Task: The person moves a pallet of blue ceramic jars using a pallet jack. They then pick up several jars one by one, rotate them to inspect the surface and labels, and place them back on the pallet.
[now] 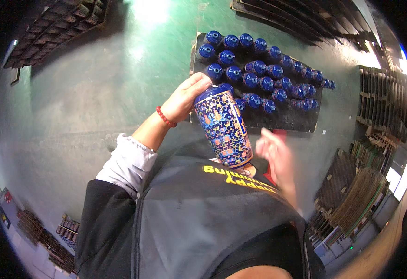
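Observation:
My left hand (188, 95), with a red bead bracelet at the wrist, is closed around the neck end of a bottle (223, 128). The bottle is glossy dark blue at the shoulder, with a dense floral pattern in orange, yellow and light blue on its body. It is tilted, its base pointing toward my apron (185, 195). My right hand (275, 153) is to the right of the bottle's base, apart from it and smeared by motion, so its fingers cannot be read. Something red (269, 174) shows partly behind that hand.
Beyond the held bottle, several similar blue-topped bottles (233, 72) stand in rows on a dark board (301, 122). Stacked dark trays (57, 30) stand at the far left, more boards (301, 18) at the far right. Upright stacks of panels (357, 195) line the right side.

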Available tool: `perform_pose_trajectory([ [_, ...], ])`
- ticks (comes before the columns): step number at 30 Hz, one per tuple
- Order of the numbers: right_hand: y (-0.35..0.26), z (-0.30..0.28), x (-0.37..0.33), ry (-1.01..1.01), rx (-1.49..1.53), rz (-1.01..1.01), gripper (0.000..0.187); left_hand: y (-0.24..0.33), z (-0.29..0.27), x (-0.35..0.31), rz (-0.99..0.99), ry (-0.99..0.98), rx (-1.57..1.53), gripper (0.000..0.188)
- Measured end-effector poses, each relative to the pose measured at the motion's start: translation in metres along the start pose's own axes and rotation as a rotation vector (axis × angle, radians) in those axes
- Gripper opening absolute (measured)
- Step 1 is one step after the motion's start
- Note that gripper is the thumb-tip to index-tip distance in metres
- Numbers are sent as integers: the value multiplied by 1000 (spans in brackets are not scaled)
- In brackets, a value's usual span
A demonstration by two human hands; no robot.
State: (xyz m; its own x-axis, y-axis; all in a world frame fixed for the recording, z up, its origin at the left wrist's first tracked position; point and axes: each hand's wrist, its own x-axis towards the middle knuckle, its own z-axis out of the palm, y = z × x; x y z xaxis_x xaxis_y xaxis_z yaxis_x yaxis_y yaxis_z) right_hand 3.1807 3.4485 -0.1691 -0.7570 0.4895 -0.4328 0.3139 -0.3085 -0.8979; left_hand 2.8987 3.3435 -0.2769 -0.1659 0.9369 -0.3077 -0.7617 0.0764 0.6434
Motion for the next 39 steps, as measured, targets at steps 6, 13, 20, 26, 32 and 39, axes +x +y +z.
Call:
perform_pose_trajectory([
  [6, 31, 37, 62, -170, 601, 216, 100, -12, 22, 17, -90, -133, -58, 18],
  [13, -8, 64, 59, -101, 627, 221, 90, 5, 36, -5, 263, 205, 410, 35],
  [20, -12, 69, 56, -90, 774, 234, 75, 20, 65, -85, 729, -95, 1377, 59],
  [26, -11, 72, 60, -107, 749, 206, 78, 19, 74, -85, 752, 18, 1676, 69],
  [32, -21, 79, 56, -114, 777, 217, 79, 19, 71, -93, 752, 41, 1701, 61],
  [39, -25, 84, 54, -62, 726, 186, 83, 13, 65, -98, 891, 78, 1542, 57],
])
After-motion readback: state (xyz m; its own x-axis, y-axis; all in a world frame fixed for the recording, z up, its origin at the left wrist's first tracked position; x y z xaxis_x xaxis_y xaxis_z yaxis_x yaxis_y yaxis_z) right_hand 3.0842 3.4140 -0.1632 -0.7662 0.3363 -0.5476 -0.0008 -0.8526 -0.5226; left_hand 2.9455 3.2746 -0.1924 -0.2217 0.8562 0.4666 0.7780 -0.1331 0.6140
